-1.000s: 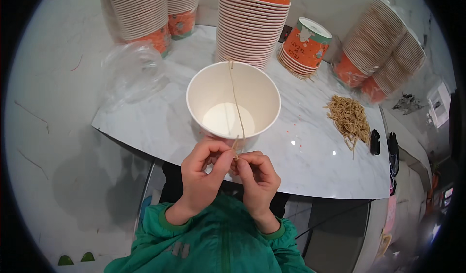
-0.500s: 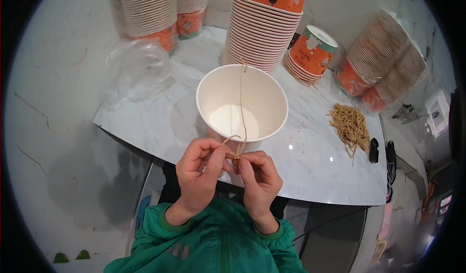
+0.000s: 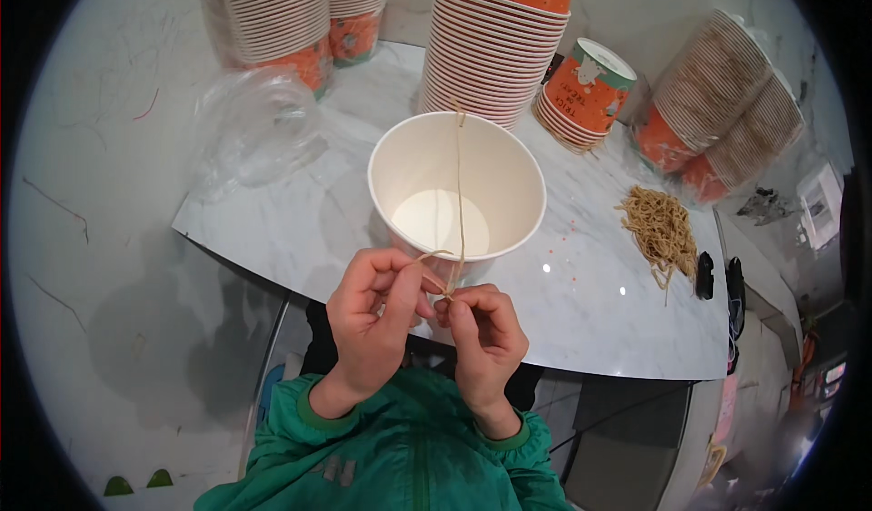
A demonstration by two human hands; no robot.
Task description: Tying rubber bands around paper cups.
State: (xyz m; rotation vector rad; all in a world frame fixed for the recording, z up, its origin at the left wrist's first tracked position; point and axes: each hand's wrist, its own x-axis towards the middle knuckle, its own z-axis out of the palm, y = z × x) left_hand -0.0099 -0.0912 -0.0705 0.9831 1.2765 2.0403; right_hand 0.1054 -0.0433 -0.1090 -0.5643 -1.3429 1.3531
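Observation:
A white-lined paper bucket [image 3: 404, 179] stands upright in front of me, its inside bare. Tan twine [image 3: 460, 198] crosses its mouth from the far rim, where it is fastened, to my fingers just beyond the near rim. My left hand [image 3: 374, 316] pinches a loose end of the twine between thumb and forefinger. Close beside it, my right hand [image 3: 481, 334] has thumb and curled fingers closed on the twine at a small knot or loop. The exact shape of that knot is partly hidden by the fingertips.
Behind the bucket rises a tall stack of orange buckets [image 3: 486, 52], with a shorter stack [image 3: 589, 89] to its right. Wrapped stacks [image 3: 718, 102] stand far right, others [image 3: 272, 11] far left beside crumpled clear plastic [image 3: 250, 134]. A twine pile [image 3: 658, 229] and black object [image 3: 705, 276] lie right.
The view has shifted slightly, with the table items sitting a little higher. Both hands keep their pinch on the twine, and the fingers have barely moved.

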